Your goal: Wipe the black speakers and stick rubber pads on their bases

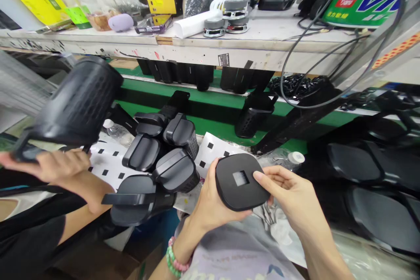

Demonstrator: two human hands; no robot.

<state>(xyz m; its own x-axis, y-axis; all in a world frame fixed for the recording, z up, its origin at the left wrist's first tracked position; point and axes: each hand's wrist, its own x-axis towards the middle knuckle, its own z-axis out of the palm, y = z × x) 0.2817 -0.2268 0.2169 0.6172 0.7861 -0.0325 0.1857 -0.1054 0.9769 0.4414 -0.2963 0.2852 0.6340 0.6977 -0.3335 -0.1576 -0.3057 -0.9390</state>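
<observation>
My left hand [206, 203] grips a black rounded-square panel [229, 192] from its left and lower edge; the panel has a small pale square window in its middle. My right hand [292, 197] holds the panel's right edge, with the thumb lying on its top face and the fingers curled beneath. A beaded bracelet [175, 262] is on my left wrist. Just left of my hands lies a pile of black speaker housings [164, 157] on a white sheet with black squares [210, 144].
At the left, another person's hand [55, 164] holds up a large black housing [78, 100]. More black housings [370, 170] lie at the right. Above, a shelf [262, 39] carries speaker drivers [226, 19], bags and cables. A green surface [210, 118] runs behind.
</observation>
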